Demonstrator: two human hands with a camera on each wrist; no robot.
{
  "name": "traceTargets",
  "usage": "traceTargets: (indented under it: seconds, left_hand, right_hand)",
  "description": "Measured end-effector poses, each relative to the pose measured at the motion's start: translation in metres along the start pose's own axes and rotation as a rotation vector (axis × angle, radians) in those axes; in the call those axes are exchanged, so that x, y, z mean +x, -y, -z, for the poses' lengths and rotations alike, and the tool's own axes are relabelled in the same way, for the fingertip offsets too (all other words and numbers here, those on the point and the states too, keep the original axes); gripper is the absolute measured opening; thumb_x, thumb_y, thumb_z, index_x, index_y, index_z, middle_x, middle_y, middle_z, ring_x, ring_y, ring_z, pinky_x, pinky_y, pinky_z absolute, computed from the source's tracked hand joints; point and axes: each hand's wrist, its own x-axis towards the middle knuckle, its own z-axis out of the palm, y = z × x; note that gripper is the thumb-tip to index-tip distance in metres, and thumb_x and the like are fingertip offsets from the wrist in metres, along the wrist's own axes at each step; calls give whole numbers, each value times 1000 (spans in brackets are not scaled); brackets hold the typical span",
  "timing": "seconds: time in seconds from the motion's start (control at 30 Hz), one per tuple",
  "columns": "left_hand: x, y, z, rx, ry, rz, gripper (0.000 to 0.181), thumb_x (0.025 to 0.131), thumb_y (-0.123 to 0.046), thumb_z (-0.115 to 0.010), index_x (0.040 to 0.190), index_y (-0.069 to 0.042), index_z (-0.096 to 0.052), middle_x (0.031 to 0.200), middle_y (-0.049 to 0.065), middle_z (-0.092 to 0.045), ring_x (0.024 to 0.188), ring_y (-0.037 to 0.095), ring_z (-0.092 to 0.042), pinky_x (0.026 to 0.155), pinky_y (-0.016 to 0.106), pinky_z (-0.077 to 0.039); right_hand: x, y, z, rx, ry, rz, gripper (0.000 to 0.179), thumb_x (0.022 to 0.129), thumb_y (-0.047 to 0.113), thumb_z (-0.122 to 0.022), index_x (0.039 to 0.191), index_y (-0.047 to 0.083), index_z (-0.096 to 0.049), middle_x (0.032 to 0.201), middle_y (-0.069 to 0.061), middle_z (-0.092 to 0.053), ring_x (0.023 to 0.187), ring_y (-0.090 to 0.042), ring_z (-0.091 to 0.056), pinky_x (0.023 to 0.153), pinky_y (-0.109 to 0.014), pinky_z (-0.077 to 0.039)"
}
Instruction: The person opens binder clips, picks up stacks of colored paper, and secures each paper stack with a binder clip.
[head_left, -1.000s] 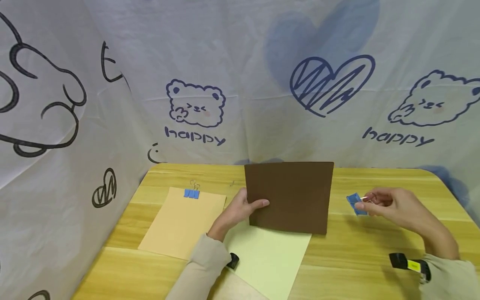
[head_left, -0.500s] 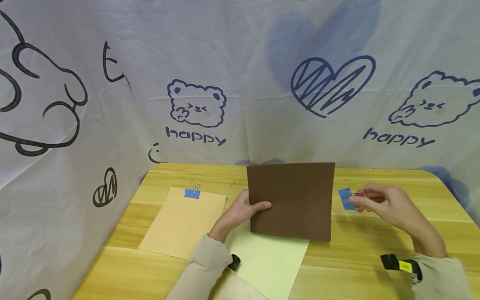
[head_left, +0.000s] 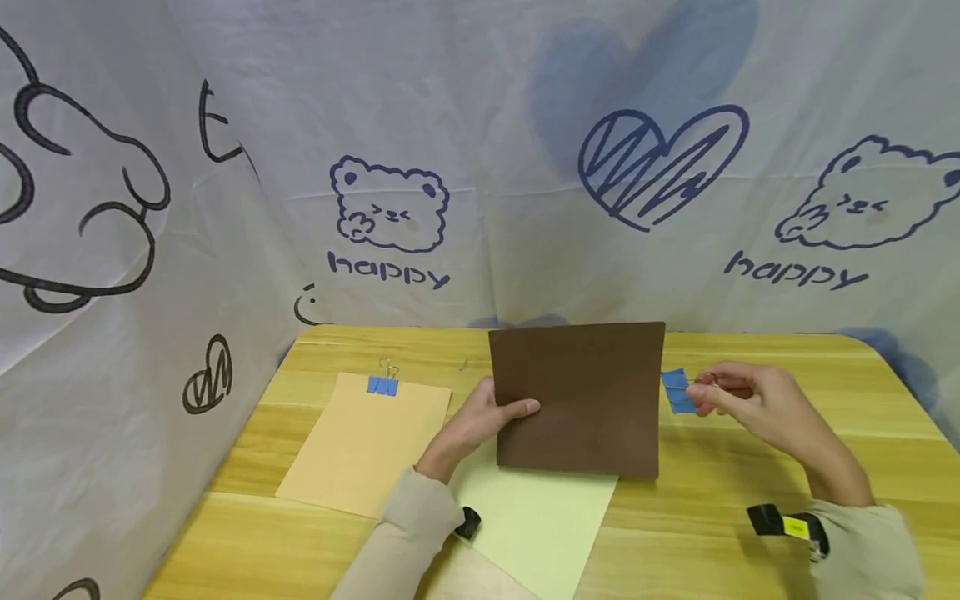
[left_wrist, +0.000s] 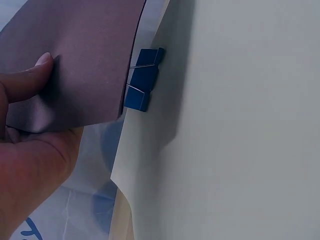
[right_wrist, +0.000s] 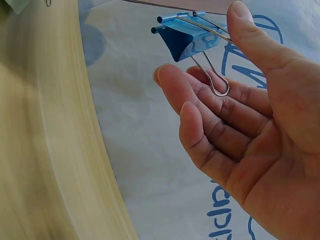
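Observation:
My left hand (head_left: 480,421) grips the left edge of a brown sheet of paper (head_left: 581,400), thumb on the near face. The sheet stands tilted up over a pale yellow sheet (head_left: 540,525). In the left wrist view, the sheet (left_wrist: 75,60) bends a little by the thumb. My right hand (head_left: 765,404) pinches a blue binder clip (head_left: 678,392) by its wire handles, right beside the sheet's right edge; whether they touch, I cannot tell. In the right wrist view, the clip (right_wrist: 190,35) shows one handle under the thumb and the other against the fingers.
An orange-yellow sheet (head_left: 360,450) lies on the left of the wooden table (head_left: 750,517), a blue binder clip (head_left: 382,386) at its top edge. A printed cloth (head_left: 517,250) hangs behind and to the left.
My right hand has moved left with the binder clip, up to the brown sheet's right edge. The left hand keeps its grip; the sheet's bottom edge has come slightly lower.

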Motion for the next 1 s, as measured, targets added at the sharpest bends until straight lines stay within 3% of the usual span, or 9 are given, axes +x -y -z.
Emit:
traceTargets:
  seconds: [0.17, 1.0]
  left_hand:
    - [0, 0, -1, -1, -11, 4, 34, 97, -7, -72, 128, -6, -60, 114, 4, -68, 100, 16, -63, 89, 31, -52]
    - [0, -1, 0, 19, -43, 6, 34, 95, -7, -73, 127, -2, -60, 114, 6, -66, 99, 17, -61, 89, 32, -50]
  right_hand:
    - [0, 0, -1, 7, -1, 16, 19, 100, 27, -70, 106, 9, -73, 80, 8, -75, 73, -8, -71, 67, -23, -55]
    - [-1, -2, 1, 52, 23, 90, 9, 102, 17, -67, 101, 10, -73, 78, 7, -74, 72, -11, -71, 66, -22, -55]
